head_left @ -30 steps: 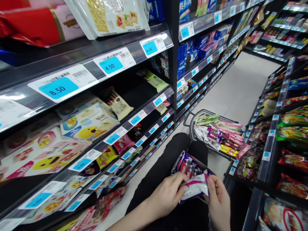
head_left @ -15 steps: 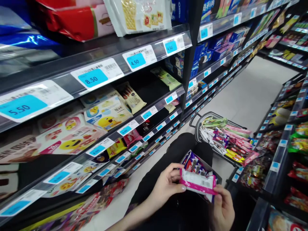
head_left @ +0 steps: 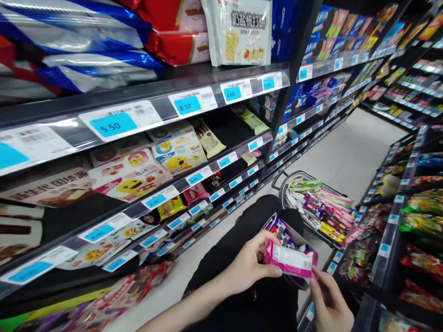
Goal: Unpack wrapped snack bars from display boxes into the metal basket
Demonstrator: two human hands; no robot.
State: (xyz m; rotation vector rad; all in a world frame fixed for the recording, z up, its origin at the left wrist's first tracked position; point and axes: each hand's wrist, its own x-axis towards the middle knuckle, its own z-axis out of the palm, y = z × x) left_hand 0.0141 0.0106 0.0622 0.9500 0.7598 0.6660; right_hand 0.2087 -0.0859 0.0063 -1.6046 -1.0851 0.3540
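A pink-edged snack packet (head_left: 292,259) with a whitish label side faces up between my two hands. My left hand (head_left: 251,263) pinches its left end, thumb below and fingers behind. At the right end, my right hand (head_left: 328,295) grips the packet's corner between thumb and forefinger. Beneath the packet an open box (head_left: 308,244) rests on my lap, holding several purple-blue snack packets (head_left: 279,230); part of the box is covered by the packet and my hands.
A black-rimmed basket (head_left: 283,193) full of colourful snack packets stands on the floor (head_left: 321,152) beyond my knees. Shelves with price tags (head_left: 119,122) and biscuit packs (head_left: 242,34) rise on my left. More snack shelves (head_left: 387,244) line the right side close by.
The view has swung left and up slightly, so the shelves shift right and down. The packet stays between both hands; my right hand has turned and its fingers extend more.
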